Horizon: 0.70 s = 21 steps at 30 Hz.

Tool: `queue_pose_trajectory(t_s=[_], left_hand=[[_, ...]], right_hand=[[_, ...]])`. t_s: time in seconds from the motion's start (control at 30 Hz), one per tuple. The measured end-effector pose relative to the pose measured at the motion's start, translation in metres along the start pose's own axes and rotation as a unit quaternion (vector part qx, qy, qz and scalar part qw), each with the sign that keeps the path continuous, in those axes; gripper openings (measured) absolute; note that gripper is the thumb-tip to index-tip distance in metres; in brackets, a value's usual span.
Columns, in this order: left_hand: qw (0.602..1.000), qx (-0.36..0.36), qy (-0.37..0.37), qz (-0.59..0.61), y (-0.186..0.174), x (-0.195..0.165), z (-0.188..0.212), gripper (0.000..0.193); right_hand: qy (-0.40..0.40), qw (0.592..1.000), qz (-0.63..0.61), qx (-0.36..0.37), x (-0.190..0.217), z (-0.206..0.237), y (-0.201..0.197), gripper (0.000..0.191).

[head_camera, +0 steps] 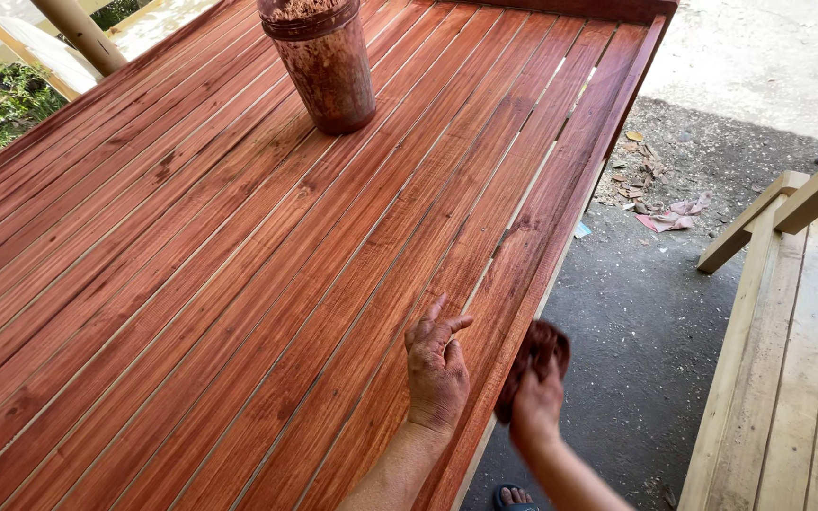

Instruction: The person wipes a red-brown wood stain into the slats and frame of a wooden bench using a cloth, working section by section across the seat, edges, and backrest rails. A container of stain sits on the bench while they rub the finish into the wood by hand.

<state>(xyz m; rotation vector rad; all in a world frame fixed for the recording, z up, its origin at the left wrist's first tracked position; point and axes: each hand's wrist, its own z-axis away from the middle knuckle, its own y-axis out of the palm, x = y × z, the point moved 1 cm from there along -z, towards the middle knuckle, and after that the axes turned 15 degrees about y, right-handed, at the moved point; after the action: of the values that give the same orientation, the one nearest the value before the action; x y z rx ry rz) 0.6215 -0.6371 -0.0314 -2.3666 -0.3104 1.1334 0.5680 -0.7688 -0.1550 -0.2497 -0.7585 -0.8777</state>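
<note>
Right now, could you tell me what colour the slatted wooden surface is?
Reddish-brown stained slatted surface, seen in the head view.

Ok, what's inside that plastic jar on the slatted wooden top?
The jar holds a reddish-brown substance reaching near its rim, and its walls are smeared the same colour. How deep it goes is hidden by those stained walls.

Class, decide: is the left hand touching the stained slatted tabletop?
Touching. The head view shows the left hand lying palm down, flat on the stained slatted tabletop, with no gap beneath.
</note>
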Motion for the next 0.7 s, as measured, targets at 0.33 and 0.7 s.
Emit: queue_pose_trajectory(t_s=[0.33, 0.7], left_hand=[[1.000, 0.003, 0.020, 0.002, 0.007, -0.006, 0.003, 0.035], [0.999, -0.009, 0.047, -0.020, 0.001, -0.006, -0.004, 0.038]], right_hand=[[0.020, 0.999, -0.035, 0.004, 0.023, -0.009, 0.003, 0.043], [-0.059, 0.996, 0.069, 0.004, -0.014, 0.002, -0.010, 0.048]])
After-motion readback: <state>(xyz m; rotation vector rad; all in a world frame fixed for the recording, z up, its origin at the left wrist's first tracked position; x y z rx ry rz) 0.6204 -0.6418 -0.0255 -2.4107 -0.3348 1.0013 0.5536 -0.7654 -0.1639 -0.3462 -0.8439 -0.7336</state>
